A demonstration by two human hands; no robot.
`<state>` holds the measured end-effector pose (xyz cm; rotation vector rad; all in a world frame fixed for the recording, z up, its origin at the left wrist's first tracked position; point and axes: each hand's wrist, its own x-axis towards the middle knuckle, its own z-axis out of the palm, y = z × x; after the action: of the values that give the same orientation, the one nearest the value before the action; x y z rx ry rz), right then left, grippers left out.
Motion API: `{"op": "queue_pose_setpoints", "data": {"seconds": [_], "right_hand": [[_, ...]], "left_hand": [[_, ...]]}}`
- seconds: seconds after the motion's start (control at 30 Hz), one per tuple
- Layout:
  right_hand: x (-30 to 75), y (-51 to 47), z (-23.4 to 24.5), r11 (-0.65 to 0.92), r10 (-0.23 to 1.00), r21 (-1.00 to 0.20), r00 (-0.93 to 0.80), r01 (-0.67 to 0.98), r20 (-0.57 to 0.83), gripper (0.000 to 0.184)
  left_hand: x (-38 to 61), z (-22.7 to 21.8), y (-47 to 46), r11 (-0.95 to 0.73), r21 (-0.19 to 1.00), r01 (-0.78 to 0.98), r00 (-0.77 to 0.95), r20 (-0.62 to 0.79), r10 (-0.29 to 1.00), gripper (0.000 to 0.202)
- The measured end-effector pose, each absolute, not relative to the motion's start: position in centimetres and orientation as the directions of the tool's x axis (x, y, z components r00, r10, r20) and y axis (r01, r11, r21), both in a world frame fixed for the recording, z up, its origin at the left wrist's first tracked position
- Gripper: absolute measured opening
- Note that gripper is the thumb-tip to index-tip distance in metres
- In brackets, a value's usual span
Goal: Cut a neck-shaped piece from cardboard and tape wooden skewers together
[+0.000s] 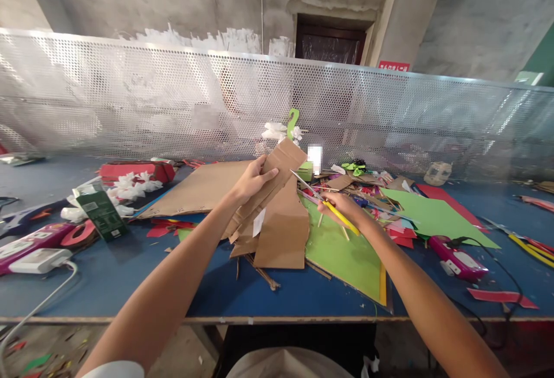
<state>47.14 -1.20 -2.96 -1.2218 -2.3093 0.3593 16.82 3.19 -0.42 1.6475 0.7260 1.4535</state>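
Observation:
My left hand (pixel 254 179) is closed on a long folded strip of brown cardboard (pixel 283 158), tilted up and away to the right. The thumb lies across its face. In my right hand (pixel 344 208) is a pair of scissors with yellow handles (pixel 347 220); the blades (pixel 305 182) point up and left, their tip at the right edge of the strip. Whether the blades bite into the cardboard I cannot tell. Below the hands lie a loose brown cardboard piece (pixel 283 234) and a green sheet (pixel 346 259).
A large cardboard sheet (pixel 194 190) and a dark green box (pixel 100 213) are on the left. Colourful scraps and a light green sheet (pixel 433 216) spread to the right. A purple power strip (pixel 459 259) and more scissors (pixel 523 242) lie farther right. A perforated metal screen (pixel 173 95) stands behind.

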Motion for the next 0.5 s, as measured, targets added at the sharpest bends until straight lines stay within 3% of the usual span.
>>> {"op": "queue_pose_setpoints", "data": {"seconds": [0.5], "right_hand": [[47.40,-0.92,-3.17,0.584,0.811,-0.496,-0.495,0.643,0.313,0.043]], "left_hand": [[16.64,-0.46,3.11,-0.477,0.879,-0.032,0.224,0.471,0.853,0.042]]}}
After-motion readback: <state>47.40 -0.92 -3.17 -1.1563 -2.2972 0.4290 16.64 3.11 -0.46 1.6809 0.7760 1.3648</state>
